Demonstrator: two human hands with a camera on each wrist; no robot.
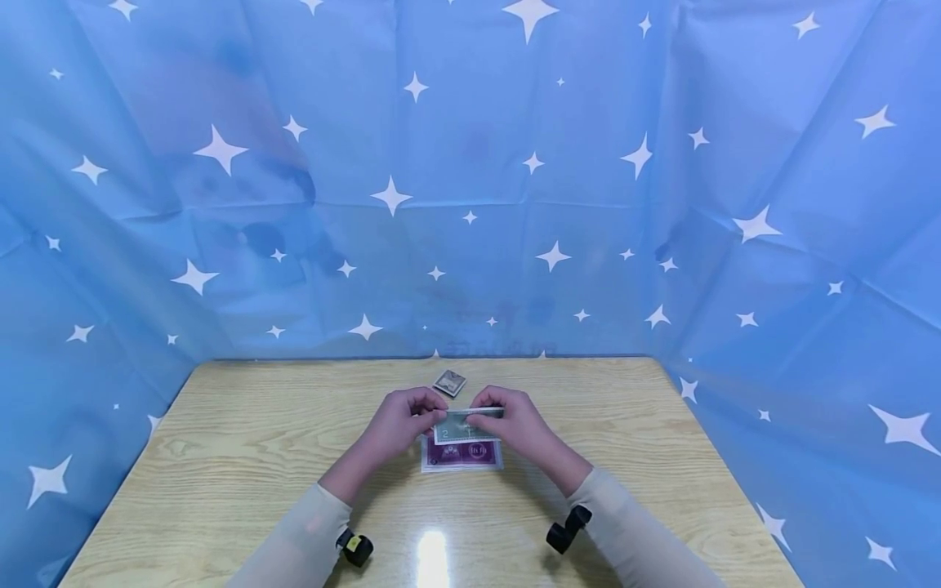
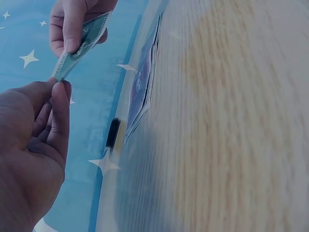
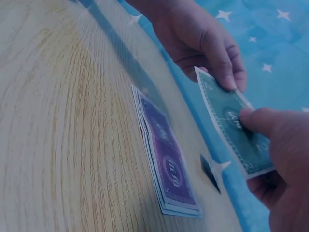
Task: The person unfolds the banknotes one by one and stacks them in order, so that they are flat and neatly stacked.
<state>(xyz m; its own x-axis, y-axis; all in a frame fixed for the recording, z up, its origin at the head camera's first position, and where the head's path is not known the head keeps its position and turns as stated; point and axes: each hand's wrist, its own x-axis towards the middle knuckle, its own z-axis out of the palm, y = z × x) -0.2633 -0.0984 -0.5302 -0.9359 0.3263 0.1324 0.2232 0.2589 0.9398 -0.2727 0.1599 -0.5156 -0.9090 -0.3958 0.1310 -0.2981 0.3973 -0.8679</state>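
Observation:
Both hands hold a green play banknote (image 1: pixel 454 430) marked with a 2. At its left end, the thumb and fingers of my left hand (image 1: pixel 400 418) pinch the edge. My right hand (image 1: pixel 518 422) grips the other end, thumb laid across the face, as the right wrist view shows. The note (image 3: pixel 224 113) is in the air, tilted, above a stack of notes with a purple one (image 3: pixel 166 154) on top. In the left wrist view the stack (image 2: pixel 142 79) lies on the table, apart from both hands.
A small dark rectangular piece with a pale border (image 1: pixel 450 382) lies on the wooden table (image 1: pixel 294 425) beyond the hands. Behind the table hangs a blue cloth (image 1: pixel 470 163) with white stars. Black devices (image 1: pixel 568 529) sit on both sleeves.

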